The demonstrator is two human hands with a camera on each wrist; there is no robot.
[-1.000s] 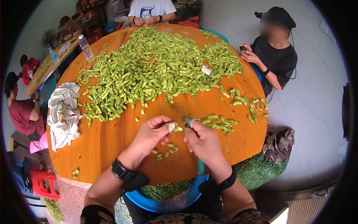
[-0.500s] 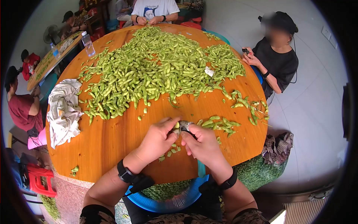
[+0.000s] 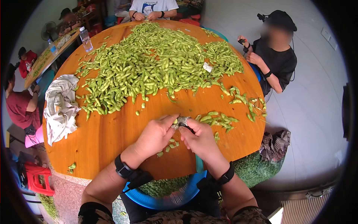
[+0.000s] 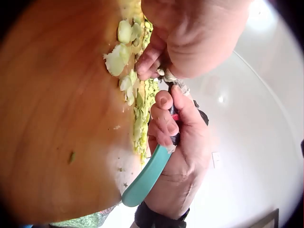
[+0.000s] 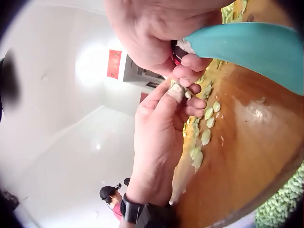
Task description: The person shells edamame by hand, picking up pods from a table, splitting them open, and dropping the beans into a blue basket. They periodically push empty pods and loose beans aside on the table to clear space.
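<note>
Pinching a small green piece (image 3: pixel 175 121) between thumb and fingertips of the left hand (image 3: pixel 154 134), on the near side of the pile of green pods (image 3: pixel 149 67). Gripping a teal-handled tool (image 4: pixel 149 178) with the right hand (image 3: pixel 201 140), fingers curled round its dark middle and thumb lying along it. Hides the working end of the tool almost wholly among the meeting fingertips; cannot tell its shape, nor how much of the green piece is covered. Shows only a scrap of grey at the tips in the head view, and pale wrapping on the fingers in the wrist views. Cannot tell whether tool and piece touch.

Reaching forward with both forearms from the near edge of the desk (image 3: pixel 112 138), angled inward to bring the hands together above the wood, wrists banded in black. Bending the left fingers inward, partly out of sight behind the palm. Lying nearer than the pile, just below the hands: loose pale-green pieces (image 3: pixel 169 146). Resting on the pile's near right: a small group of pods (image 3: pixel 220 121).
</note>
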